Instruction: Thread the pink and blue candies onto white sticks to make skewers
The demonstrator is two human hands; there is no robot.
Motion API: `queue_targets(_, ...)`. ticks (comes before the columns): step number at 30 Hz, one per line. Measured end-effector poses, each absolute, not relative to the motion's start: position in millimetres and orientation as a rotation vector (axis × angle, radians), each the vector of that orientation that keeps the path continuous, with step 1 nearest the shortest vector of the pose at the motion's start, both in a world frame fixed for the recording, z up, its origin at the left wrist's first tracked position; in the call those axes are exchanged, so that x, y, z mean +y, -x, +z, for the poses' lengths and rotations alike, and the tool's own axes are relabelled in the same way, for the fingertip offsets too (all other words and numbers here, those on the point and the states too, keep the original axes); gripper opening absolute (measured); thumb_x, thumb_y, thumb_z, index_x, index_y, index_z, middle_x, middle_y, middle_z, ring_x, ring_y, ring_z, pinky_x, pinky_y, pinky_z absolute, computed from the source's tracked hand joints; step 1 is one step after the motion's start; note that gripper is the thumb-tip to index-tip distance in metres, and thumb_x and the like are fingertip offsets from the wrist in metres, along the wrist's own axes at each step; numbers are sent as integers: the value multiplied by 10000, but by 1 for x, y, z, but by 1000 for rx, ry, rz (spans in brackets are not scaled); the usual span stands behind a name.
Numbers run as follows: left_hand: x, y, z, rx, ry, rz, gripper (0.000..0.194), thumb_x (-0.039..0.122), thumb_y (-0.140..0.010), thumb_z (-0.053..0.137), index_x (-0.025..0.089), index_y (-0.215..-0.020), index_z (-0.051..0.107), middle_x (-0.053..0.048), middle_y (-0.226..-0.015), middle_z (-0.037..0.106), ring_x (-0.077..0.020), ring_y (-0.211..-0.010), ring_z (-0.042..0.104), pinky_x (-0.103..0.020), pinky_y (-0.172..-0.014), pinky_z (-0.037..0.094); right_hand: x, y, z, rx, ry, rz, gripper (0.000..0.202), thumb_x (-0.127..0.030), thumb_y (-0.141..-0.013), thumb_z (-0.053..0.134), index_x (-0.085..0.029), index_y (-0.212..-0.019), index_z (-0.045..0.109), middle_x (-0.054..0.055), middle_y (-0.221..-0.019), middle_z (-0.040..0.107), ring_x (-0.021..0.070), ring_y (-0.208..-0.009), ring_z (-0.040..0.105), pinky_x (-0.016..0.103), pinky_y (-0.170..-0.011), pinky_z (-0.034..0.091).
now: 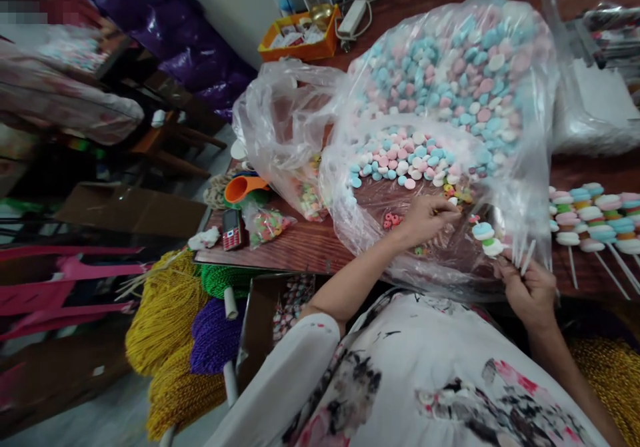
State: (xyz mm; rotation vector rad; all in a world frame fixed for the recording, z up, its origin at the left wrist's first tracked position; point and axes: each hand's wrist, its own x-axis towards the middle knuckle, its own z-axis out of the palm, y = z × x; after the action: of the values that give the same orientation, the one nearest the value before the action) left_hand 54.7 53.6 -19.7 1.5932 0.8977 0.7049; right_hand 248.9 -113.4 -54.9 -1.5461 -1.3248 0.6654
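My right hand (530,290) is closed around white sticks, one of them a candy skewer (484,235) threaded with blue, white and green pieces, a small red one at its tip. Just left of it, my left hand (431,219) has its fingertips pinched together beside small yellow pieces (457,192); a whitish bit shows at the fingertips, too small to name. Both hands are over the opened clear plastic bag (370,230). Pink, blue and white candy-like discs (400,157) lie heaped in it. Small red rings (393,220) lie near my left wrist.
Finished-looking skewers (595,217) lie at the right. On the left are an orange scoop (245,187), a phone (233,229) and a small bag of colourful pieces (265,226). An orange basket (300,48) and power strip (353,19) stand behind. Yellow cords (163,314) hang below the table.
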Motion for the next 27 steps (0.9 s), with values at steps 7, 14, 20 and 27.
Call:
queue_targets(7, 16, -38, 14, 807, -783, 973, 331, 351, -504, 976, 153, -664, 764, -35, -759, 766, -129, -692, 683, -265, -681, 558, -100, -230, -44, -1575, 1422, 593, 169, -203, -948, 587, -208, -787, 641, -41, -605, 582, 110, -495, 533, 243, -518, 423)
queue_targets(14, 10, -22, 0, 828, -582, 1006, 460, 325, -447, 1004, 174, -833, 802, -12, -778, 765, -129, -733, 702, -279, -763, 562, -107, -226, -40, -1644, 1439, 541, 115, -165, -917, 604, -215, -839, 672, -42, -605, 602, 115, -483, 537, 249, -515, 422)
queue_targets(20, 0, -23, -9, 775, -657, 964, 366, 319, -495, 992, 161, -766, 802, -26, -835, 763, -127, -785, 679, -291, -817, 531, -104, -216, -40, -1614, 1459, 543, 95, -206, -939, 594, -212, -913, 685, -33, -609, 617, 129, -490, 558, 248, -507, 435)
queue_targets(27, 5, -25, -13, 778, -443, 856, 484, 301, -356, 1026, 131, -718, 752, 18, -727, 713, -82, -671, 646, -239, -713, 500, -90, -193, -34, -1588, 1460, 542, 128, -228, -952, 550, -216, -877, 654, -33, -600, 593, 123, -479, 525, 252, -520, 431)
